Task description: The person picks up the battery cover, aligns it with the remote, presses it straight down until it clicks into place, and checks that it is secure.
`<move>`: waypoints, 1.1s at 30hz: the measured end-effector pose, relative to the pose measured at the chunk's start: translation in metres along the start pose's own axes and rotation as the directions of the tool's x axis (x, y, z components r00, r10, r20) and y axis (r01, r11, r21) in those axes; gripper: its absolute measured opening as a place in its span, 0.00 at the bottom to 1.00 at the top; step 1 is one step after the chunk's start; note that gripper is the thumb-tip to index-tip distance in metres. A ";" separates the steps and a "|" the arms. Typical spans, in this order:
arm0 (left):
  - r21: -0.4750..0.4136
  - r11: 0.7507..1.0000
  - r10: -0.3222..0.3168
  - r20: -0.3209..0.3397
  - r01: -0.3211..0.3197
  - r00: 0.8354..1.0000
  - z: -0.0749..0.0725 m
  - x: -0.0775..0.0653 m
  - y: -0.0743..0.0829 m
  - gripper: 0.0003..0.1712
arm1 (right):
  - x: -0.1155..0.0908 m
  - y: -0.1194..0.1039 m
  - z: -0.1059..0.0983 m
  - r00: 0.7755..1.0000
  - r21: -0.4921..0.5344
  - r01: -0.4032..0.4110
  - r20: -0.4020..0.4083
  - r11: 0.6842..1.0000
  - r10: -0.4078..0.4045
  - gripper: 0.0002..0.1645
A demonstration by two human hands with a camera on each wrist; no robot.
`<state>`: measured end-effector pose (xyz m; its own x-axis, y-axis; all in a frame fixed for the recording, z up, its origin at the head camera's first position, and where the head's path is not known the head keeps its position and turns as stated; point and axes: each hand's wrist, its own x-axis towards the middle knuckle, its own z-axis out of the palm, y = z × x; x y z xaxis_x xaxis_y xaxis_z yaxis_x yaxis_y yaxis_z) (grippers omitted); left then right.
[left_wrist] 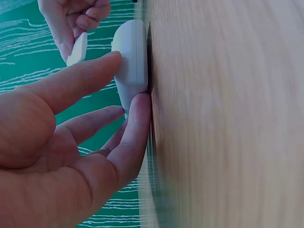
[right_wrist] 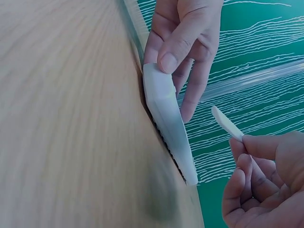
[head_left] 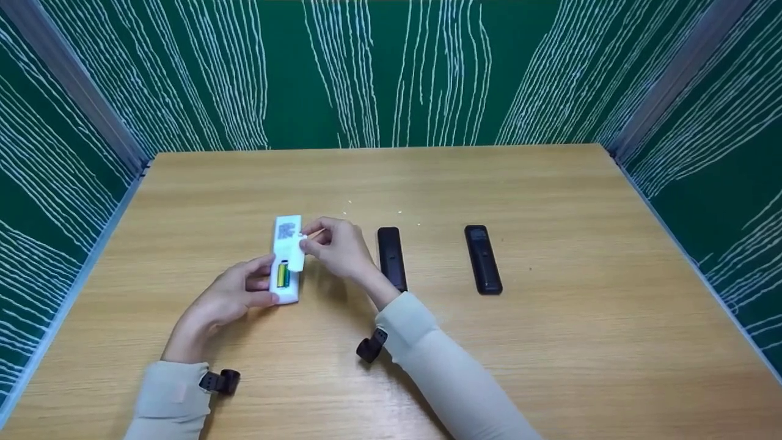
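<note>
A white remote control (head_left: 287, 247) lies face down on the wooden table, its battery bay uncovered. Inside the bay sit batteries (head_left: 283, 275) with yellow-green wrapping. My left hand (head_left: 235, 290) grips the remote's lower end between thumb and fingers, as the left wrist view (left_wrist: 130, 61) also shows. Pinched between the thumb and fingers of my right hand (head_left: 339, 247) is the white battery cover (head_left: 297, 260). In the right wrist view the cover (right_wrist: 227, 123) is held apart from the remote (right_wrist: 166, 109), above its back.
Two black remote controls lie on the table to the right: one (head_left: 392, 253) is partly behind the right forearm, the other (head_left: 483, 260) farther right. Small white specks dot the table (head_left: 550, 201) beyond the hands. Green walls (head_left: 293, 73) with white lines enclose its back and sides.
</note>
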<state>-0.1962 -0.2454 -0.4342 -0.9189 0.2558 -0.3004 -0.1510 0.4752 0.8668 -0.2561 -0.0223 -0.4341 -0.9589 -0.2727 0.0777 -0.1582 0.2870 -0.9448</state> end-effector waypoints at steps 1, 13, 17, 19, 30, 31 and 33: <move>-0.003 1.000 0.002 0.000 -0.002 1.000 0.000 0.000 0.000 0.49 | 0.000 0.001 0.001 1.000 0.001 -0.001 -0.002 1.000 0.001 0.07; 0.000 1.000 -0.018 -0.002 0.018 1.000 -0.001 0.001 -0.001 0.49 | 0.001 0.007 0.011 1.000 -0.006 -0.010 0.016 1.000 0.010 0.07; -0.003 1.000 -0.021 -0.002 0.021 1.000 -0.001 0.000 -0.001 0.49 | 0.000 0.007 0.014 1.000 -0.021 -0.004 0.023 1.000 0.004 0.07; -0.003 1.000 -0.015 -0.001 0.015 1.000 -0.001 0.000 -0.001 0.49 | 0.000 0.007 0.015 1.000 -0.025 -0.003 0.024 1.000 0.004 0.07; -0.016 0.999 0.040 0.010 -0.039 0.999 0.000 0.000 -0.002 0.49 | 0.000 0.013 0.020 0.999 -0.046 0.044 0.020 0.998 -0.044 0.07; -0.019 0.999 0.044 0.011 -0.044 0.999 0.000 0.000 -0.002 0.49 | 0.000 0.013 0.020 0.999 -0.048 0.050 0.022 0.998 -0.049 0.07; -0.023 0.999 0.048 0.012 -0.048 0.999 0.000 0.000 -0.002 0.49 | 0.000 0.014 0.022 0.998 -0.052 0.058 0.030 0.997 -0.057 0.07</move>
<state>-0.1958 -0.2462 -0.4362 -0.9206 0.2889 -0.2629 -0.1149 0.4430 0.8891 -0.2527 -0.0384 -0.4544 -0.9410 -0.3157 0.1216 -0.2257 0.3181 -0.9208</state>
